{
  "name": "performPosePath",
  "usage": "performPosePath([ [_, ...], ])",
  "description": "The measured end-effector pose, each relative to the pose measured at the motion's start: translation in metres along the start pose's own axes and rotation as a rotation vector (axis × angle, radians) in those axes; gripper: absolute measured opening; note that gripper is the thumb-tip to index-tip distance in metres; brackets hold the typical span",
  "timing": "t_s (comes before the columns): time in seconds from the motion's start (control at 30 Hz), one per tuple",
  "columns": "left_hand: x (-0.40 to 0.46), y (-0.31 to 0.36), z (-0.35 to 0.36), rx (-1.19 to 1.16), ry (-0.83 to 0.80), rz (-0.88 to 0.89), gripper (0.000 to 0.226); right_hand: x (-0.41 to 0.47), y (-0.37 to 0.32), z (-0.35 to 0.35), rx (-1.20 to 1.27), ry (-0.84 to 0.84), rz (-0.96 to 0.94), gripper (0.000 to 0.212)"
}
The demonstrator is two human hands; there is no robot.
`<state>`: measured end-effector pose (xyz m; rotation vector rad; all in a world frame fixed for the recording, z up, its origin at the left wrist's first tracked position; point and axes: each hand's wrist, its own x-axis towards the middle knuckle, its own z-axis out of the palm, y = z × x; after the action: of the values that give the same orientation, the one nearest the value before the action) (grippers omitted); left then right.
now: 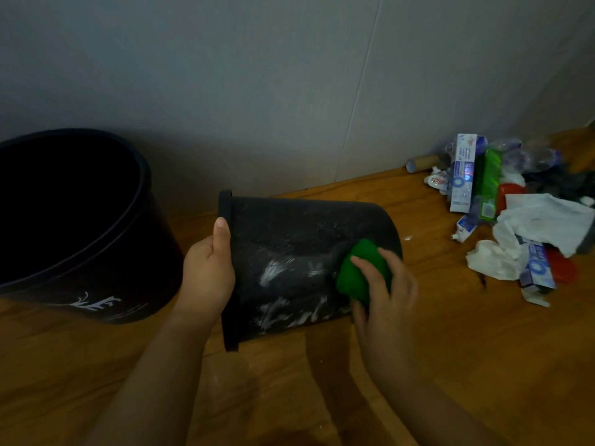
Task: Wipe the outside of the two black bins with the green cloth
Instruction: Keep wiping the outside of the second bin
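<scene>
From the head view we see a small black plastic bin (299, 252) lying on its side on the brown wooden floor (450, 365), its rim turned to the left and its base to the right. We take this bin as our landmark. White smears streak the lower part of its wall.

Our left hand (207, 272) grips the bin at the rim, the thumb laid up along the wall and the other fingers hidden behind the edge. Our right hand (383, 294) holds a bunched green cloth (360, 272) against the bin's wall near the base, its fingers curled over the cloth.

Left of the bin, close beside it, stands a larger round black bin (80, 226), upright with its mouth open and a white leafy pattern low on its side.

Right of the small bin, well apart, lies a heap of rubbish (515, 214) on the floor: toothpaste boxes, crumpled white paper, clear plastic bottles, a green packet, red pieces and a cardboard tube.

Behind the bin rises a plain grey wall (289, 91).
</scene>
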<state>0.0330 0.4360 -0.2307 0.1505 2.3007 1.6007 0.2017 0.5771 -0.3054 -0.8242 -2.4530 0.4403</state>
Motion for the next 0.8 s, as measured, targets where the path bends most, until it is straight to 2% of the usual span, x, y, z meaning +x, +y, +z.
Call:
performPosePath([
  [0.1, 0.002, -0.001, -0.002, 0.019, 0.001, 0.006, 0.055, 0.000, -0.015, 0.002, -0.009, -0.069, -0.308, 0.076],
  [0.13, 0.003, -0.002, -0.002, 0.027, -0.006, 0.010, 0.055, 0.007, -0.016, 0.001, -0.023, -0.077, -0.354, 0.073],
  [0.2, 0.004, -0.002, -0.002, 0.025, -0.011, 0.014, 0.056, 0.020, -0.009, -0.001, -0.020, -0.073, -0.259, 0.068],
  [0.27, 0.004, -0.001, -0.001, 0.014, -0.003, 0.017, 0.055, 0.027, 0.000, -0.004, 0.009, -0.039, -0.027, 0.064],
  [0.33, 0.003, -0.001, 0.000, 0.015, 0.002, 0.025, 0.055, 0.023, 0.006, -0.005, 0.011, 0.027, 0.118, 0.063],
  [0.43, 0.001, 0.000, 0.001, 0.007, -0.003, 0.017, 0.055, 0.004, -0.002, -0.001, 0.011, 0.025, 0.130, 0.071],
  [0.47, 0.001, -0.001, 0.000, 0.005, -0.003, 0.017, 0.055, -0.002, -0.008, 0.002, 0.020, -0.006, 0.076, 0.073],
  [0.57, 0.003, -0.001, -0.002, 0.015, -0.003, 0.014, 0.056, -0.003, -0.023, 0.006, 0.009, -0.071, -0.264, 0.070],
  [0.63, 0.004, 0.000, -0.003, 0.027, -0.009, 0.007, 0.055, 0.010, -0.024, 0.004, -0.010, -0.102, -0.347, 0.069],
  [0.67, 0.004, 0.000, -0.002, 0.030, -0.011, 0.008, 0.055, 0.018, -0.022, 0.002, -0.010, -0.100, -0.296, 0.068],
  [0.8, 0.002, 0.002, 0.000, -0.014, 0.005, 0.005, 0.052, 0.034, -0.002, -0.008, 0.017, -0.015, 0.110, 0.056],
])
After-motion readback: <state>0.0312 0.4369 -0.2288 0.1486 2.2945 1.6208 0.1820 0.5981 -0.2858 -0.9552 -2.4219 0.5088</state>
